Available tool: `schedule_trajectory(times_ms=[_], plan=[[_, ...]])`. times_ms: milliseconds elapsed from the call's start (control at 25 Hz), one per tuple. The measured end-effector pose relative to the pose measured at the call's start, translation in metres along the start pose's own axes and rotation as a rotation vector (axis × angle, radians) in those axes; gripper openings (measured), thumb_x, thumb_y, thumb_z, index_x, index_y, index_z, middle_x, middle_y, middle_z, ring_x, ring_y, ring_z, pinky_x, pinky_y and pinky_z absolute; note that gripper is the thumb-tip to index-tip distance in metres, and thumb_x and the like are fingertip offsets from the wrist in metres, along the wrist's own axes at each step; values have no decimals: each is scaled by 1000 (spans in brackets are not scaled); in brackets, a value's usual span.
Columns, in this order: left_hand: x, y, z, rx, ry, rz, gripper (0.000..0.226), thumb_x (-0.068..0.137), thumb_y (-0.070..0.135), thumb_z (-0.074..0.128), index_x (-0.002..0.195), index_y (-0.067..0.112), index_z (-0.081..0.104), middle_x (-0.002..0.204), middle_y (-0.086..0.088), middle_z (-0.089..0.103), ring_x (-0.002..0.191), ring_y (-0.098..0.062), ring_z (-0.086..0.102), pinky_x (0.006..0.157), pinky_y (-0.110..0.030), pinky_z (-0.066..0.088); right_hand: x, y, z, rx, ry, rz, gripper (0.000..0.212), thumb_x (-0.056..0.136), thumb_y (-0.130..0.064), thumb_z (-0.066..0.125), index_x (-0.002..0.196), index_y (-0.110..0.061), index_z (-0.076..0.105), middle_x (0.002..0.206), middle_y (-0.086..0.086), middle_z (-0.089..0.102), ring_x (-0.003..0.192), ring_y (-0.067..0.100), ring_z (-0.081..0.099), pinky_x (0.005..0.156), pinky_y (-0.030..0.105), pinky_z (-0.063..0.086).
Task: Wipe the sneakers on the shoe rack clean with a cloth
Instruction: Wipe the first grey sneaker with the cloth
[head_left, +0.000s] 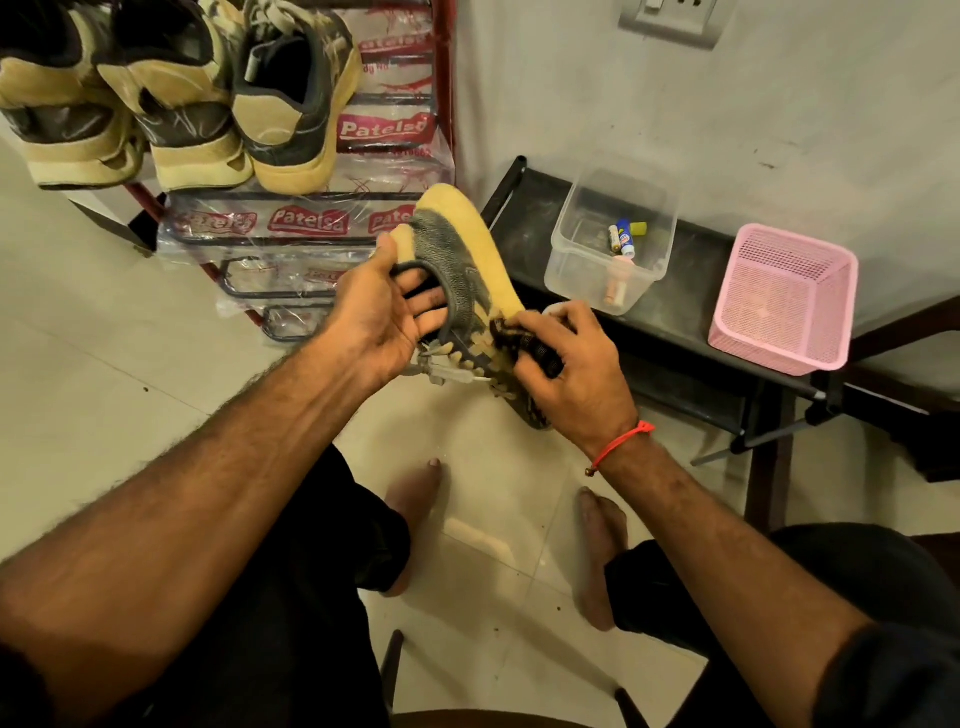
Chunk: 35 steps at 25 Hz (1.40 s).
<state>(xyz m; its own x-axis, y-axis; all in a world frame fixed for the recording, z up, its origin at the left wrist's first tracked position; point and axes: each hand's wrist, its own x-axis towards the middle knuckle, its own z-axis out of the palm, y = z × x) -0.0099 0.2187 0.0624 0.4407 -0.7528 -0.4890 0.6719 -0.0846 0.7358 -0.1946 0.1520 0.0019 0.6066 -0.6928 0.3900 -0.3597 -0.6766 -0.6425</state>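
Note:
I hold a grey and yellow sneaker (457, 249) in the air in front of the shoe rack (301, 234), its yellow sole turned up and to the right. My left hand (384, 317) grips it at the heel, thumb on the outside and fingers inside the opening. My right hand (566, 369) holds a dark cloth (524, 343) and presses it against the sneaker's side near the laces. Three more sneakers (171, 98) in the same colours stand on the rack's top shelf at upper left.
A low black bench (691, 322) stands along the wall on the right, carrying a clear plastic box (587, 260) with small tubes and a pink mesh basket (784, 301). My bare feet (415, 499) rest on the tiled floor below.

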Motion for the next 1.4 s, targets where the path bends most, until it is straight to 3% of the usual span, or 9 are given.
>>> schedule_trajectory(times_ms=[80, 240, 440, 600, 680, 880, 1200, 1280, 1400], plan=[[0, 1, -7, -33, 61, -32, 55, 111, 44, 24, 114, 6, 63, 103, -12, 75, 88, -26, 74, 59, -36, 63, -2, 5, 0, -17, -88, 75, 34, 86, -32, 61, 118, -27, 70, 104, 3, 55, 94, 17, 57, 87, 44, 53], [-2, -7, -10, -88, 62, -201, 50, 110, 42, 30, 116, 3, 61, 95, -18, 74, 81, -27, 75, 66, -40, 65, 10, 2, -9, 385, -83, 348, 30, 90, -12, 66, 117, -25, 72, 114, 1, 64, 103, 1, 59, 95, 17, 48], [-11, -21, 9, 440, -19, -162, 41, 108, 34, 45, 127, -1, 56, 95, -17, 74, 72, -20, 76, 57, -29, 61, 2, 5, 11, 724, -42, 575, 33, 90, -3, 62, 103, -30, 74, 105, 2, 74, 98, 14, 68, 96, 42, 56], [-10, -19, 10, 592, 113, 33, 29, 108, 33, 46, 119, 7, 52, 94, -7, 71, 67, -10, 72, 54, -22, 58, -2, -4, 10, 275, -55, 269, 31, 88, -18, 65, 117, -25, 69, 106, 1, 61, 96, 13, 61, 91, 23, 51], [-6, -13, 7, 514, 136, 75, 34, 108, 34, 44, 126, 6, 51, 99, -7, 71, 70, -10, 74, 55, -24, 59, -9, -19, 9, -5, -145, 59, 41, 86, -31, 61, 127, -32, 60, 107, 0, 55, 92, 18, 60, 79, 32, 54], [-1, -17, 5, 375, 79, -8, 38, 108, 34, 47, 123, 0, 56, 93, -12, 74, 78, -22, 73, 63, -34, 63, -18, -34, 12, -362, -559, -10, 78, 93, -44, 53, 153, -50, 4, 125, 0, 50, 106, 27, 60, 64, 33, 41], [5, -25, -1, 643, 8, 16, 38, 105, 38, 52, 124, 7, 61, 108, -9, 75, 101, -22, 71, 85, -34, 59, -9, -22, 12, -310, -528, 13, 51, 91, -39, 57, 135, -39, 31, 115, 4, 54, 97, 31, 61, 71, 43, 58], [1, -26, -3, 987, -118, 185, 40, 106, 42, 47, 133, 15, 59, 118, 1, 70, 109, -15, 66, 94, -30, 52, -4, -18, 8, -259, -523, 16, 43, 88, -40, 61, 124, -35, 37, 110, 4, 56, 94, 32, 61, 70, 44, 58], [-3, -20, -7, 1493, -398, 469, 33, 110, 36, 35, 119, 15, 59, 101, 2, 66, 90, -15, 64, 71, -10, 43, 5, -13, -5, -142, -519, 17, 50, 81, -41, 65, 125, -35, 41, 105, 3, 61, 94, 28, 61, 76, 45, 57]])
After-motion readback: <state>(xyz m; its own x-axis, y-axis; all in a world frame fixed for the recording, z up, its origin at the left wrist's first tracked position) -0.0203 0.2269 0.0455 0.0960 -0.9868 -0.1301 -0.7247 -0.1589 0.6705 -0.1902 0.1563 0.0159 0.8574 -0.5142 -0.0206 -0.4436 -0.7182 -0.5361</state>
